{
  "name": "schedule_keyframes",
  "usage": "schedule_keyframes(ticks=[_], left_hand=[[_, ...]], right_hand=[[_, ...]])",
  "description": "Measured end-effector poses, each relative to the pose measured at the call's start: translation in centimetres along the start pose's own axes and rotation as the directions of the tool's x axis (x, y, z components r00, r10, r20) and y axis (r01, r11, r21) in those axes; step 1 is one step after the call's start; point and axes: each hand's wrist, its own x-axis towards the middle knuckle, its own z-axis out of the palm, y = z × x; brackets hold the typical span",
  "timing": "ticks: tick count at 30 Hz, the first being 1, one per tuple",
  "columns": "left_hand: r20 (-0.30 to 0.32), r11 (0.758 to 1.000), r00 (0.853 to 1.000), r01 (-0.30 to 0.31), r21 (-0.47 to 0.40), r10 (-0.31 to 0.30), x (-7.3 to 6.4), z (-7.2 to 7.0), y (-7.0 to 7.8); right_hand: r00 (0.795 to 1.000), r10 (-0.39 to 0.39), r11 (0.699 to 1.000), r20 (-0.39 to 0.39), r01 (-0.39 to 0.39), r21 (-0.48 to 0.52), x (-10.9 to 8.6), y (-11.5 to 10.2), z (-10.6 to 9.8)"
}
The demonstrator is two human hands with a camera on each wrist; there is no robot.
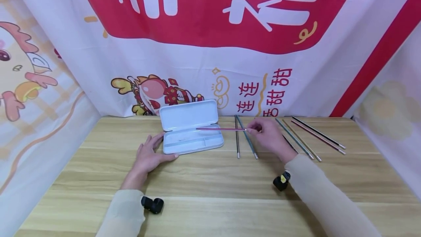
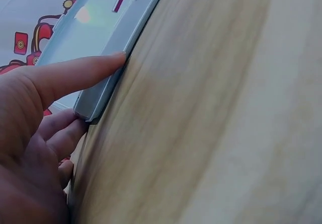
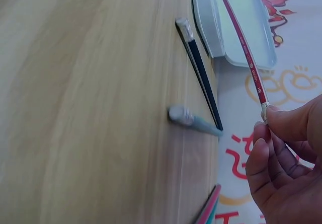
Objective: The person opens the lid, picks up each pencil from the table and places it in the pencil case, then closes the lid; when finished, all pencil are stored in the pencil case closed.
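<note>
A pale blue pencil case (image 1: 193, 142) lies with its lid (image 1: 189, 115) raised against the backdrop. My left hand (image 1: 149, 156) is at its left end, thumb stretched along the front rim and the other fingers spread at the left side. In the left wrist view the thumb tip touches the case wall (image 2: 108, 83). My right hand (image 1: 268, 136) pinches a dark red HB pencil (image 1: 227, 129) by its eraser end between thumb and fingertips. The pencil points left, its far end over the case's back compartment. In the right wrist view its red shaft (image 3: 246, 50) overlaps the lid.
Between case and right hand lie a black pencil (image 1: 237, 138) and a teal pencil (image 1: 247, 137). Several more lie to the right, among them a yellow pencil (image 1: 302, 140) and another teal pencil (image 1: 294, 138). A printed cloth (image 1: 184, 61) hangs behind the wooden table (image 1: 213, 182).
</note>
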Motion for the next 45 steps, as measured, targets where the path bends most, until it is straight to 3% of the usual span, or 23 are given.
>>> schedule_keyframes(ticks=[25,35,45], left_hand=[[0.075,0.992,0.995,0.072,-0.106,-0.065,-0.2,-0.7,0.3],[0.06,0.99,0.995,0.084,-0.109,-0.078,-0.4,-0.7,0.6],[0.053,0.99,0.995,0.094,-0.105,-0.089,-0.3,-0.6,0.5]], right_hand=[[0.994,-0.005,1.0,0.11,0.004,0.015,3.3,-4.2,5.9],[0.986,-0.035,0.999,0.162,0.035,0.002,3.9,-4.9,7.6],[0.983,-0.007,1.0,0.183,0.011,-0.019,4.1,-5.1,8.1]])
